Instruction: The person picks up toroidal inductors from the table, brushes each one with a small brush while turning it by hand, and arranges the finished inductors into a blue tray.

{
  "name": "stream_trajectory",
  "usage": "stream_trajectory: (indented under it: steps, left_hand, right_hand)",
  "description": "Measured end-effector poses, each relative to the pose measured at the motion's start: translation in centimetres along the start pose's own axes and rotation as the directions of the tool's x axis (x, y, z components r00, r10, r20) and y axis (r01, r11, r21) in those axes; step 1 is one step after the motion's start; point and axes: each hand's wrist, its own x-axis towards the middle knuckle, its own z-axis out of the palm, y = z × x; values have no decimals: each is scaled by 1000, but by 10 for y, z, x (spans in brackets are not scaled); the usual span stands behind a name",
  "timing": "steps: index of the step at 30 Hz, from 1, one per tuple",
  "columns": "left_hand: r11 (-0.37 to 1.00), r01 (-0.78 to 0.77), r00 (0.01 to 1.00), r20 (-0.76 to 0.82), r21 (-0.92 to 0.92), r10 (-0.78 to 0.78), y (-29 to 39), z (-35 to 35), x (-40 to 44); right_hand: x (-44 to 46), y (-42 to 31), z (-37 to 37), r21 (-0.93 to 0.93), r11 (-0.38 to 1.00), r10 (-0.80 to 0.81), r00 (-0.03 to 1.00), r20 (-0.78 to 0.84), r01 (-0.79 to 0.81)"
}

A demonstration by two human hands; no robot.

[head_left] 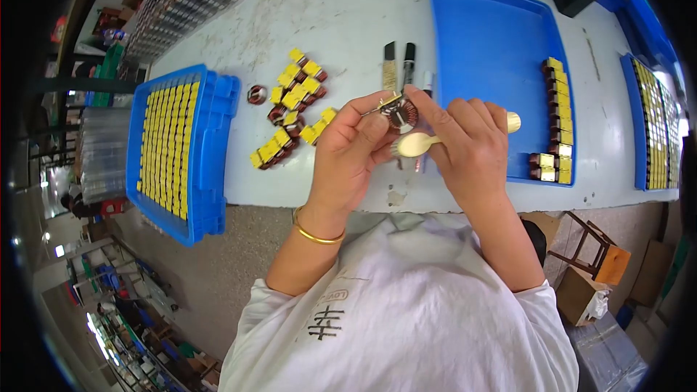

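Observation:
My left hand [345,149] grips a wire-wound ring coil [400,115] with a yellow base piece, held up above the table's front edge. In my right hand [472,134] is a cream-handled brush [415,144], its bristles pointing left just below the coil. The right index finger reaches to the coil's upper edge; whether it presses on it I cannot tell. Left of my hands lie several yellow-topped coils [301,91] in a loose group. A single bare ring coil [256,94] sits beside them.
A blue crate [225,112] with rows of yellow-topped coils stands at the left. Beyond my hands lie a black marker [409,63] and a flat tool [390,72] with a wrapped handle. A blue tray [486,29] holds coils [557,116] along its right side.

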Motion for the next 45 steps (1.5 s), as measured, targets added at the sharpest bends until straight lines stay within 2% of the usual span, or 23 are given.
stream_trajectory:
  steps: [2, 4, 6, 7, 9, 11, 14, 17, 23, 29, 32, 35, 41, 44, 45]
  left_hand:
    - [997, -22, 1000, 22, 70, 21, 3, 17, 14]
    - [976, 21, 999, 42, 215, -30, 10, 39, 36]
    - [900, -58, 994, 109, 433, 11, 8, 66, 67]
    - [882, -87, 985, 174, 463, 6, 2, 75, 86]
    - [838, -156, 956, 294, 523, -6, -17, 93, 129]
    - [770, -221, 948, 318, 599, 25, -37, 111, 164]
    - [689, -314, 919, 392, 654, 47, -74, 120, 210]
    - [673, -327, 913, 404, 664, 45, -89, 134, 219]
    - [578, -393, 876, 482, 715, 0, -97, 140, 218]
    - [529, -405, 872, 489, 746, -22, -96, 148, 212]
    - [450, -427, 873, 488, 784, -22, -98, 152, 212]
    - [543, -386, 880, 474, 746, -24, -103, 156, 213]
    - [762, -157, 939, 335, 628, -82, -132, 156, 224]
    - [838, -6, 956, 248, 545, -155, -123, 167, 209]
    - [844, -24, 962, 243, 536, -127, -124, 168, 208]
  right_hand:
    - [-1, 6, -12, 5, 998, 67, 996, -52, -66]
    - [-4, 14, -27, 12, 995, 101, 985, -142, -101]
    - [-10, 18, -38, 51, 994, 104, 959, -265, -93]
    - [-11, 19, -42, 18, 998, 66, 948, -313, -63]
    - [-18, 19, -51, 68, 996, 83, 947, -311, -65]
    - [-25, 22, -52, 90, 995, 77, 938, -337, -49]
    - [-32, 27, -60, 74, 995, 86, 943, -321, -66]
    - [-36, 34, -65, 88, 991, 122, 943, -310, -100]
    - [-38, 43, -67, 102, 986, 155, 941, -302, -129]
    - [-38, 42, -67, 116, 986, 151, 942, -298, -121]
    - [-36, 40, -70, 105, 986, 155, 946, -286, -130]
    - [-35, 37, -71, 109, 985, 163, 943, -291, -136]
    - [-36, 40, -73, 71, 985, 171, 935, -311, -157]
    - [-46, 75, -79, -85, 949, 238, 869, -434, -302]
    - [-50, 87, -93, -142, 848, 439, 827, -351, -511]
